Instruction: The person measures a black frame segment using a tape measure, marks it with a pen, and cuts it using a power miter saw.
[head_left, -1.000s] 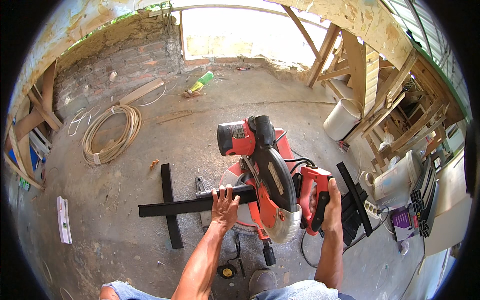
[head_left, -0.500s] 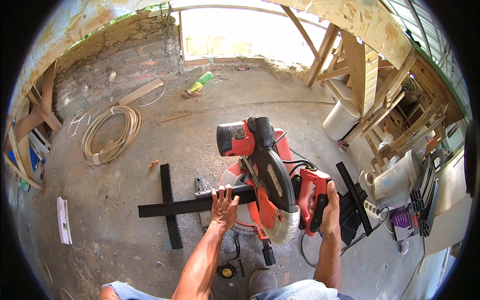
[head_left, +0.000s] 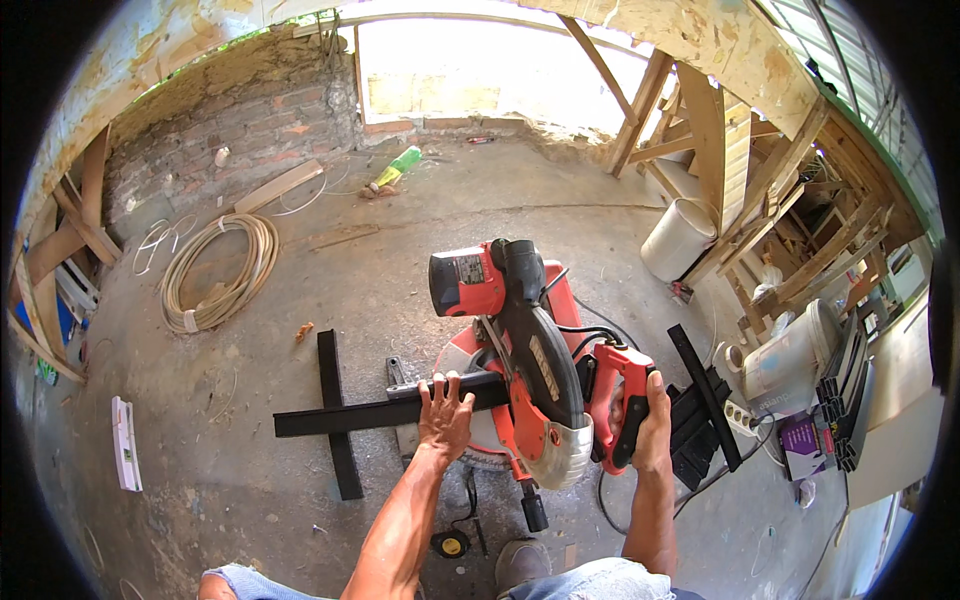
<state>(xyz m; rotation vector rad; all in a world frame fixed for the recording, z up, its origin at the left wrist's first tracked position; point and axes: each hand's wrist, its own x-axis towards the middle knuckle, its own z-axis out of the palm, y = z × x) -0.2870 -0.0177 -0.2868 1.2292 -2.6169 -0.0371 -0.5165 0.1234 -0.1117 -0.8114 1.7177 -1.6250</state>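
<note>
A red and black miter saw (head_left: 545,350) stands on the concrete floor in front of me. Across its base lies a long black bar (head_left: 345,418), its left end sticking out past the saw. My left hand (head_left: 445,415) grips this bar against the saw's fence, fingers hooked over the top. Around the saw's red handle (head_left: 622,365) my right hand (head_left: 653,425) is closed; its fingers are mostly hidden by the grip. The saw head sits low, and the guard hides where the blade meets the bar. Under the bar's left part, a second black bar (head_left: 348,470) lies crosswise on the floor.
Cut black pieces (head_left: 700,440) and a power strip (head_left: 740,418) lie right of the saw, with cables around them. A tape measure (head_left: 450,544) is near my shoe. Farther out are a spirit level (head_left: 126,443), a coiled hose (head_left: 220,270), a green bottle (head_left: 396,170) and a white bucket (head_left: 790,360).
The view has shifted very slightly. Both hands stay on the bar and the handle, and the saw head looks nearly the same.
</note>
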